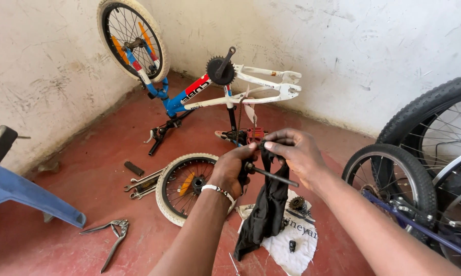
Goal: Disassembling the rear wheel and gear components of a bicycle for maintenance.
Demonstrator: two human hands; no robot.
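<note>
Both hands [263,158] grip axle [271,175] and rag [265,212], apparently above open floor [87,204].

White cloth [297,245] with dark printed lettering, spread flat on the red floor [87,204] beneath the hands. Red and blue printed panels on the white bicycle frame [210,92], upturned by the wall.

The loose wheel [185,186] lies on the floor: wrenches [143,184] just left of it, pliers [110,237] farther left and nearer, the upturned bike frame [230,92] behind it, a cloth [297,240] bearing a sprocket [297,203] to its right
</note>
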